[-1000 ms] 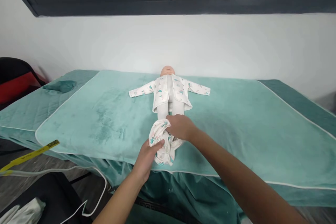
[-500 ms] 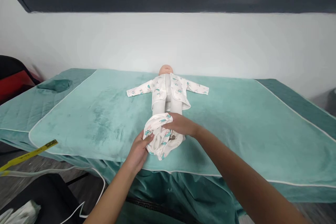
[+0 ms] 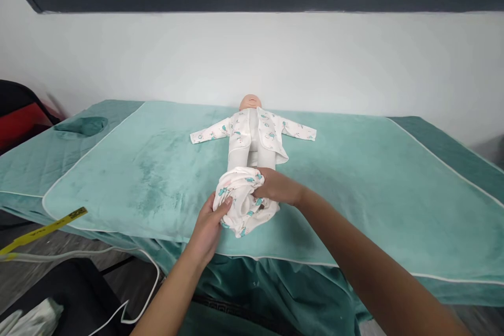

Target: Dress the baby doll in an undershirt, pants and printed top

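A baby doll (image 3: 251, 101) lies on its back on the green bed, head toward the wall. It wears an open white printed jacket (image 3: 238, 133) with both sleeves spread out. Bunched around its lower legs are white printed baby pants (image 3: 241, 205). My left hand (image 3: 208, 226) grips the pants at their left side, thumb on top. From the right, my right hand (image 3: 275, 186) reaches to the gathered cloth by the doll's leg; its fingers are hidden behind and inside the fabric.
The green bed cover (image 3: 374, 184) spreads wide on both sides. A face hole (image 3: 82, 126) is at the bed's left end. A yellow strip (image 3: 45, 230) and a white cable (image 3: 147, 299) hang at the lower left, near a black chair (image 3: 79, 294) bearing a white cloth (image 3: 37, 317).
My right hand has pushed slightly farther into the bunched pants, and its thumb no longer shows on top. The gathered cloth has shifted a little. The view has tilted slightly downward.
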Action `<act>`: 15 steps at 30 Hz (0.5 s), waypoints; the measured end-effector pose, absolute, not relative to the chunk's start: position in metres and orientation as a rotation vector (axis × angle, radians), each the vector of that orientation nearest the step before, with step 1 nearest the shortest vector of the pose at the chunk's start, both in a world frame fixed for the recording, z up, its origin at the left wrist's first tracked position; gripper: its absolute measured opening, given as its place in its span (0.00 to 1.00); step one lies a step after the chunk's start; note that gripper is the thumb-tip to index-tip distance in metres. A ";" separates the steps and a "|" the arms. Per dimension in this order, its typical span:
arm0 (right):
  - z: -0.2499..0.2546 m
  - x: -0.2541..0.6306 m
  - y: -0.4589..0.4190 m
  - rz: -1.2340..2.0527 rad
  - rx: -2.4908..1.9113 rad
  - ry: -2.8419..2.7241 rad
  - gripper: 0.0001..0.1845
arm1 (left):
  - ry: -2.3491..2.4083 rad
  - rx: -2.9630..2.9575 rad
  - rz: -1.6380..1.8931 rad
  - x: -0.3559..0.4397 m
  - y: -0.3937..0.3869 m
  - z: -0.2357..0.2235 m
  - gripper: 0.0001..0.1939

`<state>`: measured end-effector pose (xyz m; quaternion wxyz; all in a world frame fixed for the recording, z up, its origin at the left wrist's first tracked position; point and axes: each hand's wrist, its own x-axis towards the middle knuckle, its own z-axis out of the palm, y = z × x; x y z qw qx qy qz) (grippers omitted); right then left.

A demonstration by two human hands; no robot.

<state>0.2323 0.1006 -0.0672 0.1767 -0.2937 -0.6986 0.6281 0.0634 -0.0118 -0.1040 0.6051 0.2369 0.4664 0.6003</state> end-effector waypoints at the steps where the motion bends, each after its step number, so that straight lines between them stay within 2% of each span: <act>1: -0.067 0.230 0.100 1.683 -0.833 -2.038 0.20 | 1.065 0.531 1.391 0.065 -0.014 -0.102 0.32; 5: -0.066 0.226 0.096 1.519 -0.881 -2.079 0.19 | 1.022 0.438 1.401 0.068 -0.019 -0.100 0.32; 15: -0.068 0.229 0.096 1.980 -0.830 -1.691 0.27 | 0.952 0.356 1.429 0.067 -0.019 -0.108 0.29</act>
